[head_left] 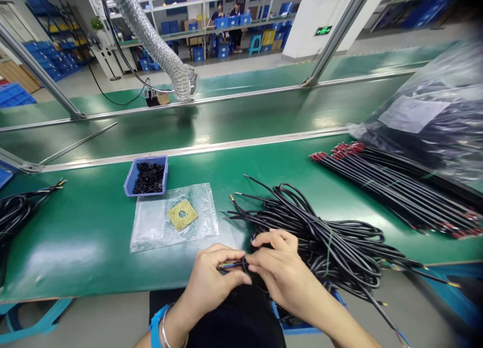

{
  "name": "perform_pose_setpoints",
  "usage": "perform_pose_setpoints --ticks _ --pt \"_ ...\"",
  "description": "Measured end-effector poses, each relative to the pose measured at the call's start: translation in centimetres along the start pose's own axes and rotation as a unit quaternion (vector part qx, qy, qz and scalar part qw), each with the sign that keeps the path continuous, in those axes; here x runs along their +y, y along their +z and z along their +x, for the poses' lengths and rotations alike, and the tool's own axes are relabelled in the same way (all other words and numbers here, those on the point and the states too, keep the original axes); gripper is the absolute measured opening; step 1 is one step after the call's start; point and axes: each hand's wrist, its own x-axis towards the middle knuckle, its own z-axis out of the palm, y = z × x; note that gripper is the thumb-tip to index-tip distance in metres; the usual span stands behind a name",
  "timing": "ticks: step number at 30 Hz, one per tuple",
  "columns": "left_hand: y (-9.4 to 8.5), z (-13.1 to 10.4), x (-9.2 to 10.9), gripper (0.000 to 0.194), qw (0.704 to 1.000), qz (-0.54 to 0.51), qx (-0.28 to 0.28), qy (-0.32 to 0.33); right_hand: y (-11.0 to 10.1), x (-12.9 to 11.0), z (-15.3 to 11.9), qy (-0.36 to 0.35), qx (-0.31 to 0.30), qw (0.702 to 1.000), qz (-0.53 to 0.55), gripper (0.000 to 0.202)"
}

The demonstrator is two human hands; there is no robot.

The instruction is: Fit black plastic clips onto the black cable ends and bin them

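Note:
My left hand (209,275) is closed around the end of a black cable (238,263), whose thin coloured wires lie between thumb and fingers. Close against it, my right hand (281,265) pinches the same cable where a small black loop or ring shows; the fingers hide its exact shape. A large heap of coiled black cables (324,227) with stripped coloured ends lies beside my right hand. Beyond my left hand, a yellow square pad with a hole (188,218) rests on a clear plastic bag (149,232). Behind the bag stands a blue bin (127,187) of small black parts (147,177).
Red-tipped black cable bundles (392,187) lie at right, in front of a big plastic bag (456,106). Another cable coil (15,212) is at far left. A metal rail (211,148) crosses the green table (90,227). A blue crate (302,331) sits below my right arm.

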Motion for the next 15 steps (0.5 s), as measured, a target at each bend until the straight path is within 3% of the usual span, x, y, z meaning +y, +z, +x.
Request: perform_pose_setpoints --ticks 3,7,15 --pt "-0.5 -0.6 0.1 0.028 0.999 0.017 -0.034 0.033 -0.7 -0.1 0.2 -0.021 -0.027 0.999 -0.016 0.019" --pt "-0.1 -1.3 -0.2 0.023 0.995 0.064 -0.016 0.079 -1.2 -0.1 0.4 -0.013 -0.040 0.999 -0.014 0.019" --pt "0.5 -1.1 -0.5 0.021 0.994 0.074 -0.008 0.084 -0.6 0.2 -0.1 -0.016 -0.039 0.999 0.016 0.026"
